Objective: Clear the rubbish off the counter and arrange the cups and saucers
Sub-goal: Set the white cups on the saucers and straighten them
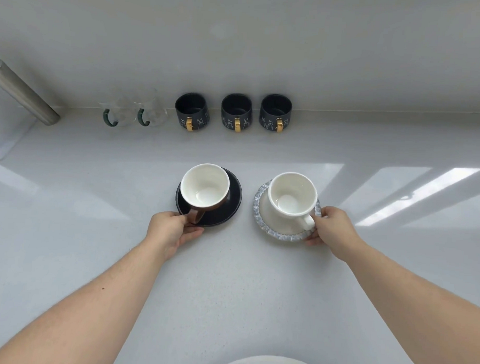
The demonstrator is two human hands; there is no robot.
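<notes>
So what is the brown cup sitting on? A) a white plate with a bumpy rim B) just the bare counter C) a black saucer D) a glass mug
C: the brown cup sits on the black saucer, whose near edge the left hand grips; the bumpy-rimmed saucer is under the white cup instead.

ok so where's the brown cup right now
In the head view the brown cup sits on the black saucer at centre-left of the counter, left of the white cup, with the left hand at its handle.
</notes>
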